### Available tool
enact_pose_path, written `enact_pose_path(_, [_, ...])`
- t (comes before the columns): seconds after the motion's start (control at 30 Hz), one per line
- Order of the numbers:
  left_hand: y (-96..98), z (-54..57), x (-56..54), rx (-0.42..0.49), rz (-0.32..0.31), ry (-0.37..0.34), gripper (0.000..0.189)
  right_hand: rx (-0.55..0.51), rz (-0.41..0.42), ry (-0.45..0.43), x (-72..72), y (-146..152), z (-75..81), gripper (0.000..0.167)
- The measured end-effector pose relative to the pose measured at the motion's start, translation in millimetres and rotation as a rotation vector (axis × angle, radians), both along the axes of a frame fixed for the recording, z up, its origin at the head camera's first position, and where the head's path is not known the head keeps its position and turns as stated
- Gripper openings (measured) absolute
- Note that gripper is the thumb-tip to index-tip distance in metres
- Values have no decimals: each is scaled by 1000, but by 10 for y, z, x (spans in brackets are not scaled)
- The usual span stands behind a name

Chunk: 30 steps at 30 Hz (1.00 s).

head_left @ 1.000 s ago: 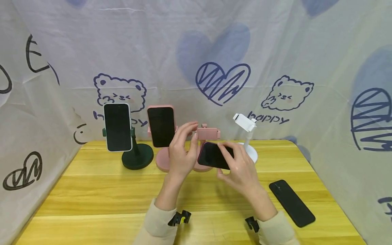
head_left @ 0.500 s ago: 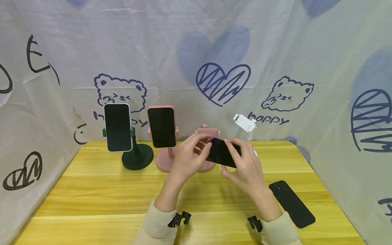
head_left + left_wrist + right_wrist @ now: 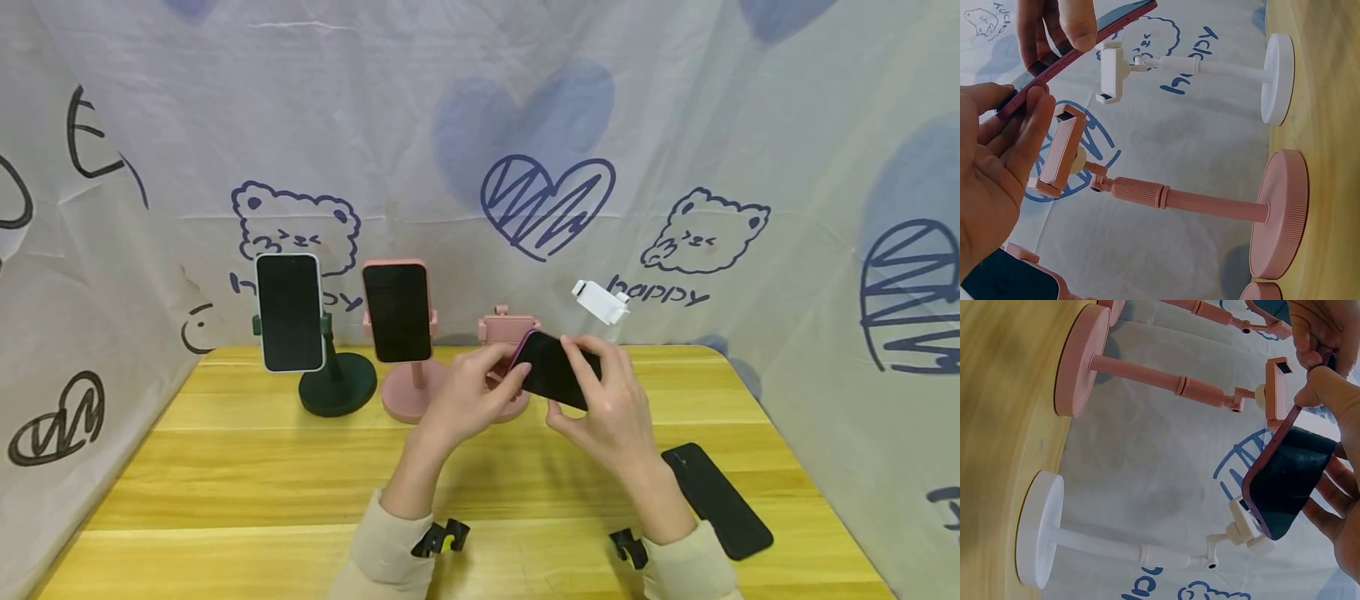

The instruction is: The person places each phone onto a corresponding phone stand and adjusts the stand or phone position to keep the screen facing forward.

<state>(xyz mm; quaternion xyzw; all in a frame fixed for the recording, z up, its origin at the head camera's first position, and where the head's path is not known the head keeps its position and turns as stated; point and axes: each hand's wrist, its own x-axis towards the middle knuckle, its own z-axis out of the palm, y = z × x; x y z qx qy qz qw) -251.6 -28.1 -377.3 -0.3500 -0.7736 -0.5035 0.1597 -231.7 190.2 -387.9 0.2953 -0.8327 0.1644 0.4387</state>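
Your left fingers [image 3: 514, 383] and right fingers [image 3: 582, 363] pinch the purple phone [image 3: 551, 375], two phones [image 3: 289, 312] on their left already sit in holders [image 3: 337, 387], and two bare stands [image 3: 504, 328] behind plus a black phone [image 3: 720, 504] wait.

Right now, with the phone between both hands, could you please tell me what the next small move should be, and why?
I would probably turn the purple-edged phone upright, toward the empty pink clamp. The left hand and right hand hold it sideways and tilted near that clamp, while the white-edged phone and pink-edged phone are mounted upright.
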Motion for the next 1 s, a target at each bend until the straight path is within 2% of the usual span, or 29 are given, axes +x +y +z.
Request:
enact_pose_path(0.23, [-21,-5,1,40,-4,59,15,-23,29,-20,15,-23,14,82])
enact_pose_path(0.4, [-74,34,8,41,-8,75,15,-80,90,-41,64,-16,71,71])
enact_pose_path(0.67, [-189,97,24,-87,36,112,13,-156,126,-122,132,8,129,33])
enact_pose_path(0.8, [-206,111,27,-135,60,132,11,-142,134,-185,148,-8,118,24])
enact_pose_path(1.0, [-200,100,27,-163,122,129,10,-125,111,-298,159,-55,88,23])
